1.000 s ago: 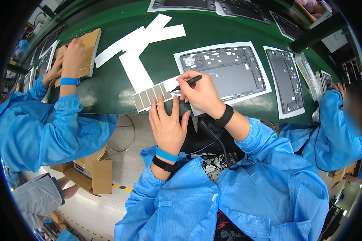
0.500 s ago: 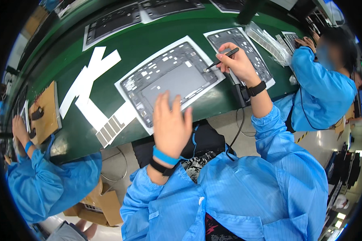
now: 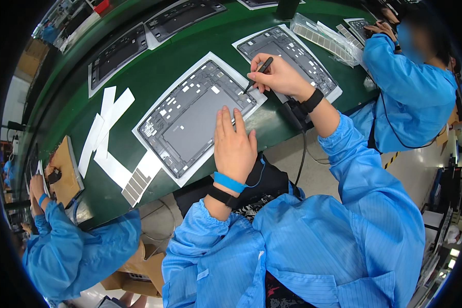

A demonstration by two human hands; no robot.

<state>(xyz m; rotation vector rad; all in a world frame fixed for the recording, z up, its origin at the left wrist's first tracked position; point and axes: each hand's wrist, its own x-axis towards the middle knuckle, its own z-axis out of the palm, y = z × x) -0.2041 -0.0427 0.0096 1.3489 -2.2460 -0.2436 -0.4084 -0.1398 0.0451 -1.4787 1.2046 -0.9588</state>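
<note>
A grey tablet-like housing [image 3: 190, 128] with small white pieces along its frame lies on a white sheet [image 3: 137, 130] on the bench. My left hand [image 3: 235, 149] rests flat over the housing's near edge, its fingers stretched out and nothing held. Above the right end of the housing, my right hand [image 3: 280, 78] is closed around a slim black pen-like tool [image 3: 265, 65]. The tool slants down to the left, its thin tip at the housing's frame. Whether the tip holds or touches a piece is too small to tell.
White paper strips [image 3: 105, 123] and a card with grey rectangles [image 3: 137, 186] lie to the left. Another housing [image 3: 292, 64] lies behind my right hand, near a black device with a cable [image 3: 295, 114]. Co-workers in blue sit on both sides, one at right [image 3: 405, 92].
My left hand has come down from a blurred motion onto the housing. The whole view has shifted, and the tool stays at the right end of the housing.
</note>
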